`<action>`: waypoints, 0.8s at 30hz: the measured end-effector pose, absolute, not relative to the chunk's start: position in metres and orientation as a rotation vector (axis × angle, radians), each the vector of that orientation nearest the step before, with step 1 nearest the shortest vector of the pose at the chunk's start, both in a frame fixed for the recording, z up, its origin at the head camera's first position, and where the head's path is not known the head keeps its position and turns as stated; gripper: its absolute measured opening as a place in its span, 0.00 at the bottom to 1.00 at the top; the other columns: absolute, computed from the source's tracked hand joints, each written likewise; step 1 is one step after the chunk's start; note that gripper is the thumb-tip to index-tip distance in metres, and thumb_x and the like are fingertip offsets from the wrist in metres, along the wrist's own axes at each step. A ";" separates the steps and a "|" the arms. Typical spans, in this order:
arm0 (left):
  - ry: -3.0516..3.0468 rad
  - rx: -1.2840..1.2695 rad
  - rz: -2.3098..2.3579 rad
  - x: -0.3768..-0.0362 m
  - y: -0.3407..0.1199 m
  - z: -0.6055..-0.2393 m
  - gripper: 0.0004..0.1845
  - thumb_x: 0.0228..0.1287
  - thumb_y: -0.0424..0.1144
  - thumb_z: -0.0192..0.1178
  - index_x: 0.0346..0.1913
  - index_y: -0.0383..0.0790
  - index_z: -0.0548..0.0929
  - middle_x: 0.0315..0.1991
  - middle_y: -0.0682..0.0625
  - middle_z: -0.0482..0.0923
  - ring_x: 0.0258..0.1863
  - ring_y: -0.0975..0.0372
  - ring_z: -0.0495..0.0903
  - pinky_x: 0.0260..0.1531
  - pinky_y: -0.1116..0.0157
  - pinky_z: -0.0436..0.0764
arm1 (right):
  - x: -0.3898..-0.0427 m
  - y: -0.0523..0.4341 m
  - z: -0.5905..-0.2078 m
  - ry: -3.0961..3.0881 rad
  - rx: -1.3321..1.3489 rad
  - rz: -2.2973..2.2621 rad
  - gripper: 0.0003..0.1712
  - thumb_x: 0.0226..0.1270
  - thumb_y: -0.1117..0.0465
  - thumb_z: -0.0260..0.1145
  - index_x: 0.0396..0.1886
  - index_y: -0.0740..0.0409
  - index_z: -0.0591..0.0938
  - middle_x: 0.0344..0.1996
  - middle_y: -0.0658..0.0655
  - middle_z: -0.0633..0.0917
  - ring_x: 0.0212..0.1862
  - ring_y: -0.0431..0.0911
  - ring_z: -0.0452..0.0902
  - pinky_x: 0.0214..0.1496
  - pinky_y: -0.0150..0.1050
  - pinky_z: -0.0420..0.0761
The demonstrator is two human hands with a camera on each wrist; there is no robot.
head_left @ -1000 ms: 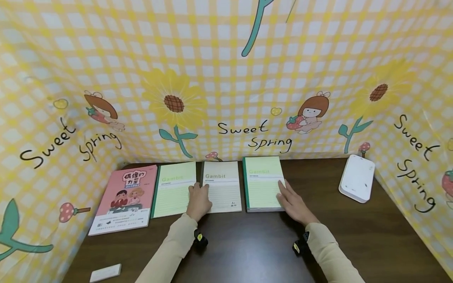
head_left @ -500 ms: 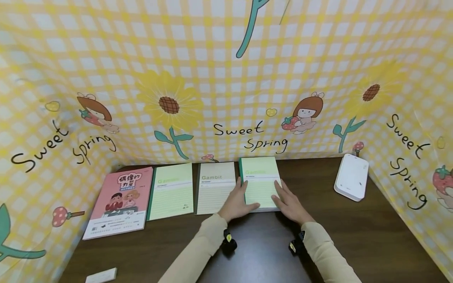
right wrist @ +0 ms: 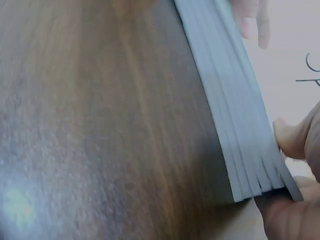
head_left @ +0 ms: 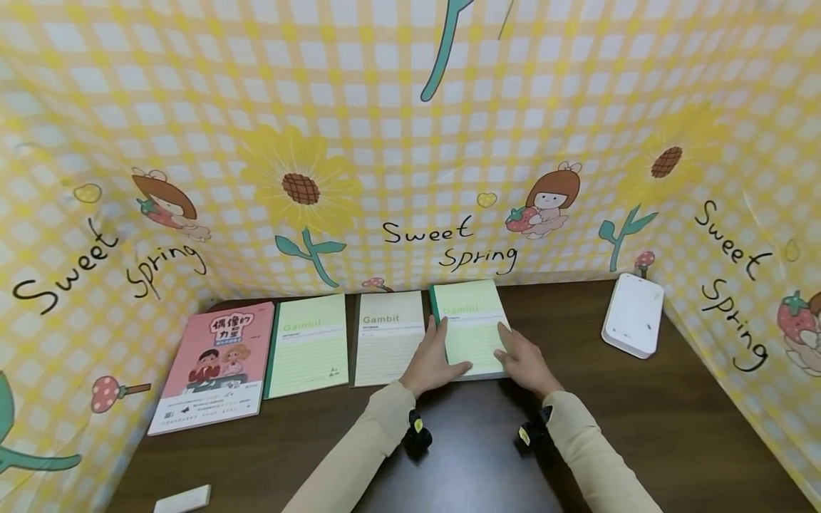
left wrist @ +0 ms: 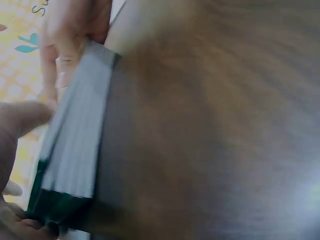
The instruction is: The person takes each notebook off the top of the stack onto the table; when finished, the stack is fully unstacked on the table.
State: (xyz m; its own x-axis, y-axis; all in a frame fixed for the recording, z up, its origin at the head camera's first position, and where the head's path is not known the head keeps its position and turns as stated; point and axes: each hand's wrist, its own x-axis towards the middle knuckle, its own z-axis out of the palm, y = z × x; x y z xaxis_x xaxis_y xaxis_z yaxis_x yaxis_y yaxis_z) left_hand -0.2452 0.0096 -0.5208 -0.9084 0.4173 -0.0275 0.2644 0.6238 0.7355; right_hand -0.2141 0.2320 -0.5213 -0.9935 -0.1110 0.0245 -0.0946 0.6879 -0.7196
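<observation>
Dark table [head_left: 641, 427], thick green-spined notebook stack [head_left: 473, 328]

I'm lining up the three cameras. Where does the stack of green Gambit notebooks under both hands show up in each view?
Head: the stack of green Gambit notebooks lies at centre, between the left hand and the right hand.
Left wrist: its grey page edges run down the left side, green spine lowest.
Right wrist: its page edges cross the upper right, with fingertips at the corner.
Shared landmark: the dark wooden table.
</observation>
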 end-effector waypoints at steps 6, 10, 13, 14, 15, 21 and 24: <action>2.659 0.662 1.146 -0.246 0.008 -0.522 0.39 0.73 0.45 0.51 0.74 0.26 0.47 0.77 0.33 0.38 0.77 0.45 0.41 0.73 0.49 0.53 | -0.206 0.249 -0.514 2.867 0.277 -1.373 0.31 0.67 0.66 0.61 0.70 0.57 0.69 0.68 0.66 0.70 0.69 0.62 0.63 0.68 0.57 0.65; 2.718 0.682 1.109 -0.246 0.007 -0.524 0.31 0.76 0.39 0.45 0.73 0.25 0.51 0.77 0.33 0.41 0.77 0.45 0.42 0.73 0.50 0.53 | -0.200 0.263 -0.503 2.818 0.607 -1.544 0.28 0.66 0.66 0.61 0.66 0.53 0.74 0.66 0.65 0.72 0.67 0.58 0.65 0.65 0.51 0.67; 2.738 0.676 1.096 -0.246 0.005 -0.523 0.30 0.75 0.37 0.44 0.73 0.24 0.52 0.76 0.33 0.41 0.77 0.45 0.43 0.72 0.51 0.55 | -0.199 0.276 -0.493 2.758 0.761 -1.672 0.27 0.65 0.66 0.61 0.65 0.52 0.76 0.66 0.63 0.73 0.65 0.54 0.67 0.58 0.39 0.72; 2.742 0.674 1.090 -0.246 0.006 -0.523 0.30 0.75 0.37 0.45 0.73 0.24 0.52 0.76 0.33 0.42 0.77 0.45 0.43 0.72 0.51 0.55 | -0.199 0.281 -0.489 2.731 0.791 -1.716 0.28 0.66 0.67 0.61 0.66 0.51 0.75 0.66 0.63 0.73 0.65 0.53 0.67 0.54 0.33 0.72; 2.745 0.675 1.090 -0.246 0.006 -0.523 0.30 0.75 0.37 0.45 0.72 0.24 0.53 0.76 0.32 0.42 0.77 0.44 0.44 0.72 0.50 0.56 | -0.199 0.286 -0.485 2.693 0.814 -1.781 0.28 0.66 0.67 0.60 0.66 0.52 0.74 0.66 0.63 0.72 0.65 0.53 0.67 0.50 0.28 0.73; 2.768 0.677 1.078 -0.245 0.007 -0.522 0.30 0.75 0.36 0.46 0.72 0.23 0.54 0.76 0.31 0.44 0.76 0.44 0.45 0.71 0.51 0.57 | -0.200 0.316 -0.477 2.534 0.920 -1.954 0.29 0.70 0.70 0.55 0.70 0.53 0.68 0.69 0.61 0.68 0.71 0.53 0.62 0.49 0.22 0.76; 2.772 0.680 1.065 -0.245 0.008 -0.524 0.30 0.75 0.37 0.45 0.72 0.24 0.53 0.76 0.32 0.43 0.77 0.44 0.45 0.72 0.52 0.57 | -0.200 0.324 -0.486 2.557 0.975 -1.865 0.29 0.69 0.69 0.55 0.70 0.52 0.69 0.70 0.62 0.67 0.73 0.54 0.58 0.65 0.38 0.72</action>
